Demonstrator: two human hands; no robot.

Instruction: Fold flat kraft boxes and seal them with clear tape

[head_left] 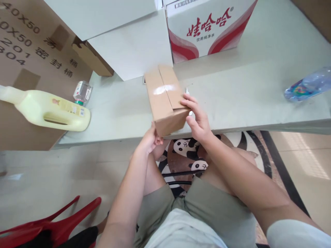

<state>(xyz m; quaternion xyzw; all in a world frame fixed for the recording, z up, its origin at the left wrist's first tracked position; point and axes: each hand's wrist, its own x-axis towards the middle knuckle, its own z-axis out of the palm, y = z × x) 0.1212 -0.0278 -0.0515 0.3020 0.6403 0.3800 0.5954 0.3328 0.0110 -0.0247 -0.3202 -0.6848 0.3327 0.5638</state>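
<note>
A small brown cardboard box (164,88) is at the front edge of the table, its near end tilted toward me. Its top flaps meet along a middle seam, with a shiny strip of clear tape across it. My left hand (151,139) grips the lower near-left corner, fingers curled under it. My right hand (198,119) holds the near-right corner, fingertips on the top edge and thumb lower at the side. A small white bit shows between that thumb and fingers; I cannot make out what it is. Just beyond lies a small silvery object (187,90), partly hidden by the hand.
Behind stand a white carton (131,44) and a red-and-white water carton (209,31). Left are a pale yellow handled jug (57,106), a small clear bottle (82,92) and a large printed carton (38,65). A plastic bottle (307,84) lies right. A red chair (64,224) stands lower left.
</note>
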